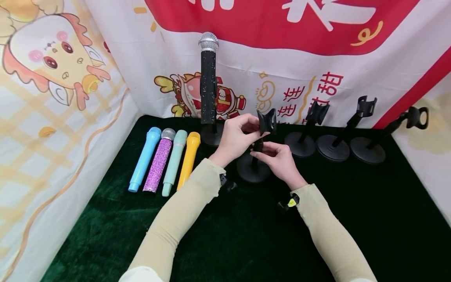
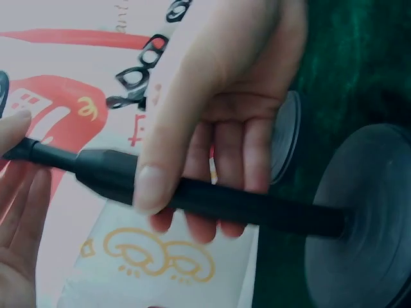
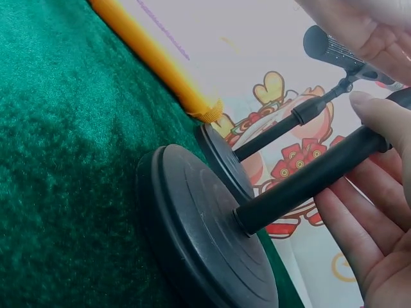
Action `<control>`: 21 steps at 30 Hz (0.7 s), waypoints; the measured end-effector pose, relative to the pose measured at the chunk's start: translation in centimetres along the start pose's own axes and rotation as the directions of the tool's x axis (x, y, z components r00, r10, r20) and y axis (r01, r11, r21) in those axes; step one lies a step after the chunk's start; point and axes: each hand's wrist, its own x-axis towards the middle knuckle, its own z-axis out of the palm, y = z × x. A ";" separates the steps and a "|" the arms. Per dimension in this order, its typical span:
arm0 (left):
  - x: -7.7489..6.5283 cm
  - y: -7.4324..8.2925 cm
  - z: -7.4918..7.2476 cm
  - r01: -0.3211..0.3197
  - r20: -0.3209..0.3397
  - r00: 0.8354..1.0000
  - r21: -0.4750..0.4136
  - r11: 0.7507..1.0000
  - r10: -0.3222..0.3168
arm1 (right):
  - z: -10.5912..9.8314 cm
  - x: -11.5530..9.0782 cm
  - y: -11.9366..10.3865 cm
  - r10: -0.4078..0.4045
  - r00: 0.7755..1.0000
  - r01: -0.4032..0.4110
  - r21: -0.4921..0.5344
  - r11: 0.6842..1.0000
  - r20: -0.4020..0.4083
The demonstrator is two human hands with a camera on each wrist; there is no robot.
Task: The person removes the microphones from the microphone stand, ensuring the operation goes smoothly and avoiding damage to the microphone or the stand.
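Observation:
A black microphone stand (image 1: pixel 253 171) with a round base and a clip holder (image 1: pixel 268 122) on top stands upright on the dark green cloth. My left hand (image 1: pixel 236 136) pinches it just below the clip. Lower down, my right hand (image 1: pixel 280 159) grips the pole between thumb and fingers. The right wrist view shows the pole (image 3: pixel 302 183) rising from the base (image 3: pixel 199 224) into the fingers. In the left wrist view, the thicker collar (image 2: pixel 106 170) lies between the two hands.
Left of the hands lie blue (image 1: pixel 143 160), purple glitter (image 1: pixel 158 166), mint (image 1: pixel 175 162) and yellow (image 1: pixel 190 154) microphones. Behind them a black microphone (image 1: pixel 208 86) sits on a stand. Stands with bare clips (image 1: pixel 300 145) (image 1: pixel 332 148) (image 1: pixel 368 150) line the right back, before a printed curtain (image 1: pixel 239 62).

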 end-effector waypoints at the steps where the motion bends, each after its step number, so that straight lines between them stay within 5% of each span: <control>1: 0.0 -0.1 -0.1 0.004 0.015 1.000 -0.004 1.000 -0.004 | 0.0 0.0 0.1 -0.007 1.000 0.007 0.002 1.000 0.002; 6: 0.1 -0.3 -0.8 0.075 0.092 0.993 -0.030 0.997 -0.072 | -0.1 0.0 0.4 -0.028 1.000 0.028 -0.006 1.000 0.008; 14: -0.4 -1.0 -0.8 0.158 0.091 0.984 -0.015 0.987 -0.156 | 0.0 0.1 0.4 -0.016 1.000 0.016 -0.010 1.000 0.009; 21: -0.8 -1.5 -0.7 0.143 0.086 0.986 -0.008 0.990 -0.142 | 0.1 0.0 0.5 -0.035 0.999 0.035 0.006 0.999 0.002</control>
